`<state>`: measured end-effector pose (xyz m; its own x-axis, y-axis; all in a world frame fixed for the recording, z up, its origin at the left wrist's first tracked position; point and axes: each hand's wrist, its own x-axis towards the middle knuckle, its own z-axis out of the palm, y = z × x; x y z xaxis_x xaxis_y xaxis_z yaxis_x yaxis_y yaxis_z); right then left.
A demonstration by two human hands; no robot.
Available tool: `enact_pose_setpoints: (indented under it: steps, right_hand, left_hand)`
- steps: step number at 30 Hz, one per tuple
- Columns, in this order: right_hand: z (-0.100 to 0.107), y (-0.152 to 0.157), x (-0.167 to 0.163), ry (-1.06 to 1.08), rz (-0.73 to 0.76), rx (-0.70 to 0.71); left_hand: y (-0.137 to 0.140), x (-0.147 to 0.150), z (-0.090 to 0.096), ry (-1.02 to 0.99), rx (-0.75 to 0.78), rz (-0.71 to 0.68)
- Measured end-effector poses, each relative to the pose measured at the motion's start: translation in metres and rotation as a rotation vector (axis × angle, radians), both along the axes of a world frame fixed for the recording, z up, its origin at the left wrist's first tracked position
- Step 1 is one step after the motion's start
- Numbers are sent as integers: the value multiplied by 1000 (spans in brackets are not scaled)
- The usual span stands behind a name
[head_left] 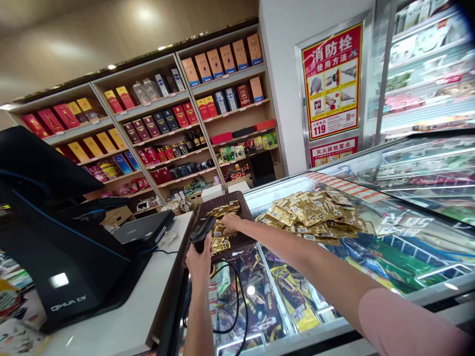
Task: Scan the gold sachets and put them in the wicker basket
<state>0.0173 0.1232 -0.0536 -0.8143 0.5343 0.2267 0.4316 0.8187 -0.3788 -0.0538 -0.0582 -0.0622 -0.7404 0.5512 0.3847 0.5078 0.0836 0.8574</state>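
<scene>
My left hand [199, 259] is wrapped round the handle of a black barcode scanner [203, 229], whose head tilts up and right over the near left side of a dark brown woven basket [243, 241]. A black cable hangs in loops below. Inside the basket lie several shiny gold packets [221, 244]. My right hand [230, 224] reaches across into it with fingers curled down, closed on a gold packet; the fingertips are partly hidden. To the right, a big loose heap of similar gold packets [315, 212] is spread on the glass top.
The basket and heap rest on a glass-topped freezer [267, 296] with packaged goods under the glass. At left, a black checkout terminal [70, 267] stands on a white counter [122, 319]. Shelves of boxes [178, 116] line the back wall, beside a red fire-hydrant poster [333, 81].
</scene>
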Motion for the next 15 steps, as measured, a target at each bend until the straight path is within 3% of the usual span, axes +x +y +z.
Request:
enact_pose_setpoints:
  steps: [5, 10, 12, 15]
  right_hand:
    - [2, 4, 39, 269, -176, -173]
    - [3, -1, 107, 729, -243, -732]
    - [1, -9, 138, 793, -249, -780]
    - [-8, -22, 177, 831, -307, -742]
  left_hand:
    - [2, 7, 2, -7, -28, -28]
    - [5, 20, 4, 44, -93, -115]
    - [6, 28, 4, 26, -110, -183]
    - [8, 39, 4, -2, -104, -314]
